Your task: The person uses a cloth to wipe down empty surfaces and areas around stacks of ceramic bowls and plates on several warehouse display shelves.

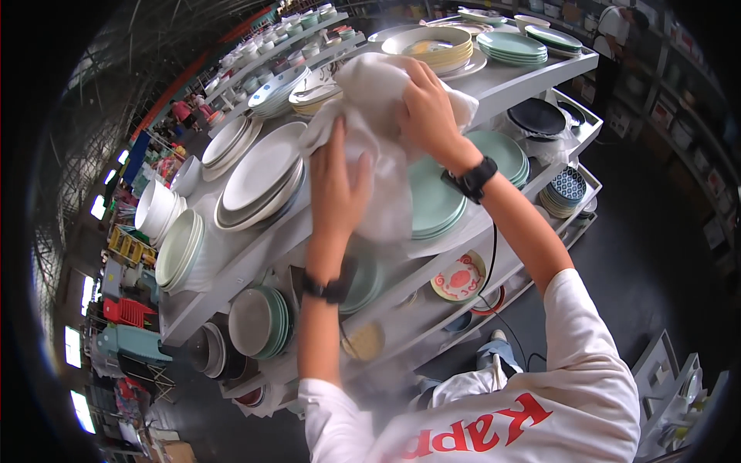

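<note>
A crumpled white cloth (385, 168) is held up in front of me, over the edge of the top shelf. My right hand (428, 110) grips its bunched upper part, fingers curled over the fold. My left hand (338, 191) holds the left side, its fingers laid long against the fabric and the thumb apart. Whether anything is wrapped inside cannot be seen. Behind the cloth is a stack of yellow-rimmed dishes (431, 49). Left of my left hand, white oval plates (263, 168) lie stacked. Green plates (434, 199) on the shelf below are partly covered by the hanging cloth.
The grey shelf unit (503, 92) carries more tableware: light green plates (512, 46), white bowls (156, 208), dark plates (535, 118) and patterned bowls (567, 185). A black cable (509, 327) hangs by my right side. Another person (613, 40) stands at the far right shelves.
</note>
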Demonstrator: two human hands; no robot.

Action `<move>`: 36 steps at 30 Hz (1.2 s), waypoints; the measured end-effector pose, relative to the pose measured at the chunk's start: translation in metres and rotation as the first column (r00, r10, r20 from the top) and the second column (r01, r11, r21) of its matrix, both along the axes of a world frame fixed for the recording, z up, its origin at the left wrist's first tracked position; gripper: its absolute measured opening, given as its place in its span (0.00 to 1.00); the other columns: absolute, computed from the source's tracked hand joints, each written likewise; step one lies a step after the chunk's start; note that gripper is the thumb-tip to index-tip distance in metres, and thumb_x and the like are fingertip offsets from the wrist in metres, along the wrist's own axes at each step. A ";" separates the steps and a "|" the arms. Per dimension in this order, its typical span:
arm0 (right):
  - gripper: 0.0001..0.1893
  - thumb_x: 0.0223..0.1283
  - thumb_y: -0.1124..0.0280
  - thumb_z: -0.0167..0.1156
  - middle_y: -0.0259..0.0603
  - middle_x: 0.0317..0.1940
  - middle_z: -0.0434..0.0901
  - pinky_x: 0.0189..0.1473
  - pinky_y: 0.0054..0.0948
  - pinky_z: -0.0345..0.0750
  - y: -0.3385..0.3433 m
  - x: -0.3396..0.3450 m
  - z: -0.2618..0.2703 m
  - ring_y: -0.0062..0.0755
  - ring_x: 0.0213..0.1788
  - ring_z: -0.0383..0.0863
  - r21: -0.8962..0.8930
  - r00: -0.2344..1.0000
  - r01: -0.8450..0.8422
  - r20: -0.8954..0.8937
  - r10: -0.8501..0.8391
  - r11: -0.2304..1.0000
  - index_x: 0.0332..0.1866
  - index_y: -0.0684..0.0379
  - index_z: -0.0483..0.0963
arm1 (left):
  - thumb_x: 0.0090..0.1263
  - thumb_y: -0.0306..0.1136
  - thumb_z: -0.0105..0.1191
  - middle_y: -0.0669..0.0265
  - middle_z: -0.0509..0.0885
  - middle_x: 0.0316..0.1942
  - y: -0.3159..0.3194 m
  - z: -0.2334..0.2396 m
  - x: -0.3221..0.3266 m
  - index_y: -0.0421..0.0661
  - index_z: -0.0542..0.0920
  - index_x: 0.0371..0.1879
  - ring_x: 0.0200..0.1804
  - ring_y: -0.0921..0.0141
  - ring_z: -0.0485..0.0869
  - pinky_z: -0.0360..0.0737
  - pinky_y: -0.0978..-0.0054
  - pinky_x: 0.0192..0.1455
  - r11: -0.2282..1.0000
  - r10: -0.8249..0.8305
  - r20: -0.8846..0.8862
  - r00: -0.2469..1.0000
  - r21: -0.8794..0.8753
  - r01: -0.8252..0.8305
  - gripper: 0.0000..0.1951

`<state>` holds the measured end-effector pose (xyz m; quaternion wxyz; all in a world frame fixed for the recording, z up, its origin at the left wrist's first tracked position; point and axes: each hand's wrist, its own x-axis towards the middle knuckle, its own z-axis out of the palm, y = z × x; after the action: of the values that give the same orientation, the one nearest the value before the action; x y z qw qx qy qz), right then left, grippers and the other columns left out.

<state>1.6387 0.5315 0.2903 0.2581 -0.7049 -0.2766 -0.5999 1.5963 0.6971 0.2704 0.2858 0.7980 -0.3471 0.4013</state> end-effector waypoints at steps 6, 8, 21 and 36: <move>0.10 0.40 0.68 0.51 0.43 0.30 0.76 0.39 0.36 0.70 -0.003 0.062 -0.018 0.43 0.34 0.75 -0.391 0.698 0.219 -0.578 -0.423 0.894 0.29 0.60 0.74 | 0.58 0.37 0.42 0.56 0.75 0.35 -0.035 -0.027 0.035 0.42 0.70 0.45 0.39 0.59 0.72 0.65 0.67 0.44 0.905 0.419 0.100 0.902 0.034 -0.424 0.18; 0.13 0.47 0.70 0.43 0.52 0.33 0.75 0.37 0.34 0.72 -0.012 0.069 -0.004 0.50 0.37 0.74 -0.623 0.688 -0.122 -0.614 -0.387 0.773 0.33 0.67 0.72 | 0.56 0.35 0.43 0.58 0.76 0.34 -0.036 -0.024 0.035 0.42 0.72 0.40 0.38 0.61 0.73 0.65 0.68 0.44 0.915 0.394 0.155 0.906 0.025 -0.403 0.15; 0.16 0.51 0.61 0.51 0.54 0.22 0.72 0.29 0.31 0.69 -0.049 0.048 0.034 0.41 0.24 0.72 -0.542 0.599 -0.438 -0.771 -0.217 0.717 0.28 0.68 0.70 | 0.55 0.37 0.44 0.61 0.75 0.28 -0.051 -0.019 0.026 0.42 0.71 0.31 0.36 0.62 0.72 0.66 0.68 0.42 0.890 0.448 0.106 0.888 0.045 -0.454 0.11; 0.10 0.48 0.75 0.48 0.42 0.31 0.73 0.37 0.24 0.68 -0.077 0.083 0.025 0.23 0.34 0.70 -0.321 0.375 -0.611 -0.922 -0.093 0.724 0.36 0.66 0.68 | 0.49 0.40 0.47 0.67 0.74 0.26 -0.079 -0.017 0.033 0.46 0.72 0.28 0.32 0.70 0.72 0.67 0.71 0.38 0.875 0.483 0.282 0.829 -0.131 -0.466 0.12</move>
<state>1.7217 0.4544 0.3152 0.2129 -0.8937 -0.3911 0.0542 1.6289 0.6181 0.2531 0.1425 0.7786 -0.1665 0.5880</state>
